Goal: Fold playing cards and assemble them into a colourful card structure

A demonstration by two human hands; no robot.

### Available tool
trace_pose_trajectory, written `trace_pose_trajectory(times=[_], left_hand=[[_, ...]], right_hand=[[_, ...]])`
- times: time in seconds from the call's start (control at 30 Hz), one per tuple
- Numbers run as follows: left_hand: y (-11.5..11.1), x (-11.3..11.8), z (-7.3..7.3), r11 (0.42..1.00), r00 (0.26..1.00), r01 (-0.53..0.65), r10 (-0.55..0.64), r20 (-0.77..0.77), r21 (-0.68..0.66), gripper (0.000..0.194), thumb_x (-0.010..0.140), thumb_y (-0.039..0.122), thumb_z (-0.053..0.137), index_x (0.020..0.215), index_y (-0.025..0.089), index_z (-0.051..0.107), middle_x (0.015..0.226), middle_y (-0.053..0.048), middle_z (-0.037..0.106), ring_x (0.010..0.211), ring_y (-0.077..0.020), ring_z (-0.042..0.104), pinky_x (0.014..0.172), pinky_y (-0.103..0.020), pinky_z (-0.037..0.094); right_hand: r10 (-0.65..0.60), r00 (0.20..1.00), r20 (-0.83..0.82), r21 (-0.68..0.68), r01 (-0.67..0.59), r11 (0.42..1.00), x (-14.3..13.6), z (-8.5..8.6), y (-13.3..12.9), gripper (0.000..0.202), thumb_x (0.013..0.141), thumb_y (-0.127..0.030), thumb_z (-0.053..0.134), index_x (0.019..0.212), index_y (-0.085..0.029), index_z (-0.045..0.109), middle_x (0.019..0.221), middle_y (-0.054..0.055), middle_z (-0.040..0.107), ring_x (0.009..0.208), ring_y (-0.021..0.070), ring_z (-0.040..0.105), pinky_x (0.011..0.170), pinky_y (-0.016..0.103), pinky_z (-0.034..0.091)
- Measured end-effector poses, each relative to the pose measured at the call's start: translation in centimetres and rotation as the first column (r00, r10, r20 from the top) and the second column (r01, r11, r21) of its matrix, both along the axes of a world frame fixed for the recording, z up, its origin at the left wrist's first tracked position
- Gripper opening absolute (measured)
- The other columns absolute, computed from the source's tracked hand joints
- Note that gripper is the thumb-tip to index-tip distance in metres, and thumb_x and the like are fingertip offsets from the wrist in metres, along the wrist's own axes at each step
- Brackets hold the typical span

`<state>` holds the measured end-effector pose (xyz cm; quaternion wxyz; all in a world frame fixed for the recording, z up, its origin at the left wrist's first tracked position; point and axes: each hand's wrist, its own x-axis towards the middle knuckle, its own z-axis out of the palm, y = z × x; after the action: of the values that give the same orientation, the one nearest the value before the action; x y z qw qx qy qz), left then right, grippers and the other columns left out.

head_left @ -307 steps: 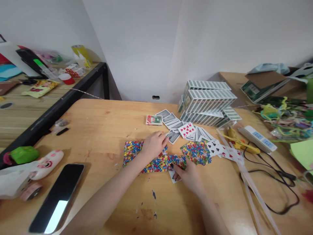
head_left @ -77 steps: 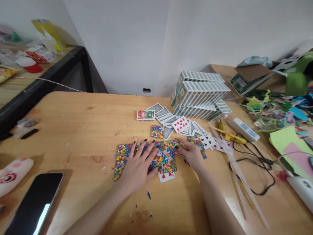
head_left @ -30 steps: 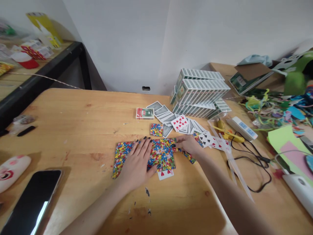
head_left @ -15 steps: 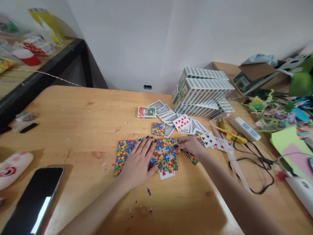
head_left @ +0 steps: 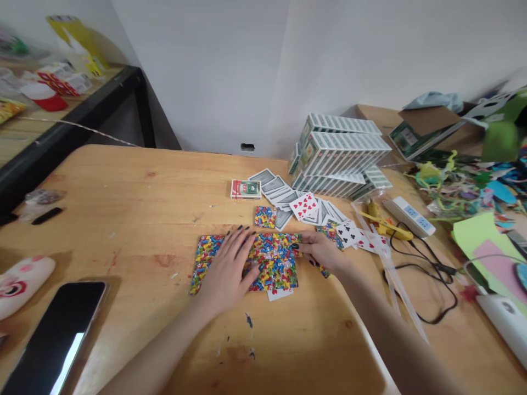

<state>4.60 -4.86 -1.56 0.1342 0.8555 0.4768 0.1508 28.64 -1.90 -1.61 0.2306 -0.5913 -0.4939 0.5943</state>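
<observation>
A wide piece covered in a bright multicoloured pattern [head_left: 274,269] lies on the table, made up of card-like panels. My left hand [head_left: 230,263] rests flat on its middle, fingers stretched out and thumb apart. At the piece's upper right edge, my right hand [head_left: 319,249] has its thumb and fingers pinched on the patterned edge. Part of another patterned piece [head_left: 325,271] shows under the right hand. From below the wide piece's front edge sticks out a playing card with a red heart [head_left: 280,294]. A small patterned square [head_left: 265,216] lies just behind.
Behind the hands lie fanned playing cards [head_left: 284,192], a card box [head_left: 246,189] and stacked card-box packs [head_left: 346,153]. To the right are a yellow glue gun [head_left: 385,225], a power strip [head_left: 409,215] and black cables [head_left: 436,269]. A phone [head_left: 57,334] lies left.
My left hand has slid slightly left, and its thumb has drawn up and inward on the patterned piece. My right hand stays at the right edge, turned a little.
</observation>
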Motion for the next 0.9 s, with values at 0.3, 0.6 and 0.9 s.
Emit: trace_pose_trajectory(times=[0.3, 0.6, 0.9], left_hand=[[1.9, -0.7, -0.6, 0.983, 0.984, -0.158, 0.165, 0.069, -0.096, 0.047, 0.072, 0.012, 0.045, 0.118, 0.021, 0.047, 0.111, -0.008, 0.049, 0.108, -0.0254, 0.043, 0.092, -0.043, 0.037], [5.7, -1.7, 1.4, 0.914, 0.997, 0.023, 0.011, 0.081, -0.405, 0.042, 0.068, 0.013, 0.047, 0.108, 0.024, 0.055, 0.111, -0.004, 0.057, 0.101, -0.0217, 0.052, 0.087, -0.034, 0.041], [9.1, -0.9, 2.6, 0.614, 0.978, 0.136, 0.042, 0.204, -0.778, 0.034, 0.055, 0.007, 0.050, 0.085, 0.018, 0.064, 0.085, 0.001, 0.067, 0.080, -0.0156, 0.059, 0.072, -0.023, 0.042]], right_hand=[[0.057, 0.998, 0.035, 0.014, -0.057, 0.998, 0.3, 0.4, -0.3, 0.018, 0.067, -0.033, 0.056, 0.061, -0.017, 0.048, 0.041, -0.008, 0.040, 0.029, 0.0051, 0.035, 0.031, 0.018, 0.024], [-0.015, 1.000, -0.022, 0.172, 0.019, 0.985, 0.0, -0.6, -1.1, 0.027, 0.071, -0.039, 0.052, 0.060, -0.020, 0.037, 0.042, -0.009, 0.034, 0.031, 0.0052, 0.033, 0.033, 0.019, 0.026], [-0.018, 0.999, -0.033, 0.132, 0.023, 0.991, 0.1, -0.2, -1.2, 0.024, 0.069, -0.039, 0.056, 0.064, -0.019, 0.043, 0.044, -0.008, 0.038, 0.034, 0.0049, 0.033, 0.034, 0.019, 0.027]])
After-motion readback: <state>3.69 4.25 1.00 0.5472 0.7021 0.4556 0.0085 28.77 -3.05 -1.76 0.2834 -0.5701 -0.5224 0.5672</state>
